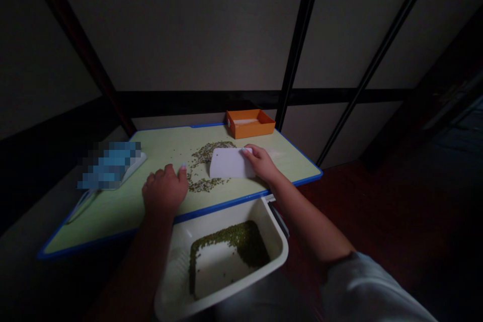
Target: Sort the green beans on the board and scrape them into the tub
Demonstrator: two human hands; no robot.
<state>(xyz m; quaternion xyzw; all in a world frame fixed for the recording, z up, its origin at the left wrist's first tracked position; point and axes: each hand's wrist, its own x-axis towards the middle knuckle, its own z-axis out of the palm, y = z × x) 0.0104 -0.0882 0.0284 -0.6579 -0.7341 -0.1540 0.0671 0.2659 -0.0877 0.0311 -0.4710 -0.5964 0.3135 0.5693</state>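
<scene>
My right hand grips a flat white plastic card by its right end, thumb on top. The card is tilted over small green beans, which look like mung beans mixed with pale bits, scattered on the table. A single bean sits on the card's face. To the left of the scattered beans, my left hand is at the tabletop with its fingers bent and its thumb apart, holding nothing. Below both hands, against the table's front edge, a white basin holds more green beans, heaped toward its far right corner.
An orange box with something whitish inside stands at the back of the pale green table, which has a blue rim. At the left, a pixelated blue object lies with a cable. A panelled wall rises behind.
</scene>
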